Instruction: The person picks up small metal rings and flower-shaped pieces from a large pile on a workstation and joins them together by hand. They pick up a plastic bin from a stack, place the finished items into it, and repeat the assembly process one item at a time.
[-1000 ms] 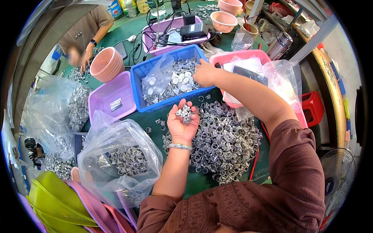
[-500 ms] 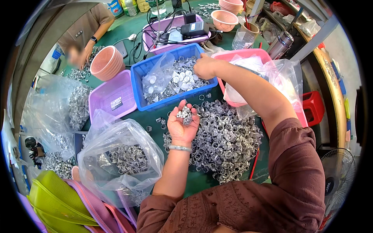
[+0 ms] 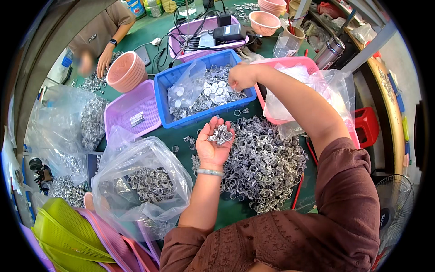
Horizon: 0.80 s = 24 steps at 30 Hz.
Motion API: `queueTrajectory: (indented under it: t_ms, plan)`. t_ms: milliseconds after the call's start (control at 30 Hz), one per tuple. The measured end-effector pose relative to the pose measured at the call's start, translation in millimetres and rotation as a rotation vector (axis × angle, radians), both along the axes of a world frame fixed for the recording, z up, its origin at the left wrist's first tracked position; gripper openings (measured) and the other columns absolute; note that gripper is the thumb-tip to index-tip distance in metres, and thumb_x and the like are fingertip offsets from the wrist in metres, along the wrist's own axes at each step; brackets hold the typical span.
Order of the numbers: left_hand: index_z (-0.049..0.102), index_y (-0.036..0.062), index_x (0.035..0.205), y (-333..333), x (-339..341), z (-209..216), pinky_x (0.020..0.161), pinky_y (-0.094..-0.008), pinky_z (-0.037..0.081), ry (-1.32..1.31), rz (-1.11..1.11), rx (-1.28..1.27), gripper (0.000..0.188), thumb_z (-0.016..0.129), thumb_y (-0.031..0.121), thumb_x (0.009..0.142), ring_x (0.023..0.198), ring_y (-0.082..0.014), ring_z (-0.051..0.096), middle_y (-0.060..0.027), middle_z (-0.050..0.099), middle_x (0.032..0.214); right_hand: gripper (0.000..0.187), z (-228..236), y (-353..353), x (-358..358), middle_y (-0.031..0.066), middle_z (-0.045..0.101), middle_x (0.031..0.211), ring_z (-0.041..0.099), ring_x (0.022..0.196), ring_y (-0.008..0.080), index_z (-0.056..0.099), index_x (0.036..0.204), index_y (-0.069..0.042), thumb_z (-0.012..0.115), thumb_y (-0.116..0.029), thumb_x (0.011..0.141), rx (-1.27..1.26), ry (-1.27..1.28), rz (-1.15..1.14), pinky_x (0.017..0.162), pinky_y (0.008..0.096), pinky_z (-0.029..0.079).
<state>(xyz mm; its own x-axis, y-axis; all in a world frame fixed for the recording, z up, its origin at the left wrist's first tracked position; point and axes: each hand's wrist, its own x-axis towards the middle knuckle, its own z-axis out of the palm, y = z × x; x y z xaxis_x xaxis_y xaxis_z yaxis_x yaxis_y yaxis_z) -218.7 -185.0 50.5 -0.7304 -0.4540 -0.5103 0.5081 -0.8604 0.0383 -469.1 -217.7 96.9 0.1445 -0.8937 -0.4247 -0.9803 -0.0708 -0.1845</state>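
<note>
Your left hand [image 3: 213,152] lies palm up just on the near side of the blue rectangular plastic bin [image 3: 208,116], cupping a small cluster of silvery metal rings [image 3: 221,134]. Your right hand [image 3: 243,76] is at the bin's right end, fingers curled down over its silvery pieces; whether they pinch one is hidden. Nearer you than the bin, to its right, spreads a large heap of dark silvery rings [image 3: 263,167]; nearer you to its left sits an open clear plastic bag [image 3: 111,181] with more rings. A shallow purple plastic tray [image 3: 127,111] stands just left of the bin, a pink plastic basket [image 3: 308,63] just right.
</note>
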Motion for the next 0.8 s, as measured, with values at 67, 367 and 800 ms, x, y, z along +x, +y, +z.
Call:
queueTrajectory:
  t_ms: [67,367,800]
  plan:
    - [0.06,0.007,0.095,0,-1,-1,0.077,-0.0423,0.045,-0.002,-0.009,-0.01,0.024,0.047,0.024,0.085,0.093,-0.0287,0.053,-0.0084,0.06,0.095,0.016,2,1,-5,0.0062,0.063,0.077,0.059,0.079,0.0239,0.064,0.078,-0.009,0.063,-0.016,0.063,-0.025,-0.083,-0.051,0.073,0.0434,0.039]
    - [0.059,0.0078,0.095,-2,1,-2,0.063,-0.0324,0.048,0.094,-0.058,0.071,0.024,0.047,0.026,0.086,0.086,-0.0267,0.055,-0.008,0.059,0.091,0.019,8,0,-10,0.0097,0.063,0.077,0.059,0.076,0.025,0.063,0.087,-0.004,0.062,-0.015,0.07,-0.304,-0.432,-0.237,0.068,0.0338,0.046]
    - [0.057,0.0059,0.093,-12,21,-7,0.054,-0.0302,0.046,0.005,0.034,-0.009,0.019,0.048,0.02,0.084,0.076,-0.0248,0.054,-0.0087,0.058,0.087,0.014,5,57,68,0.0114,0.061,0.069,0.058,0.063,0.0269,0.063,0.077,-0.005,0.058,-0.013,0.067,-0.2,-0.533,0.164,0.059,0.0361,0.045]
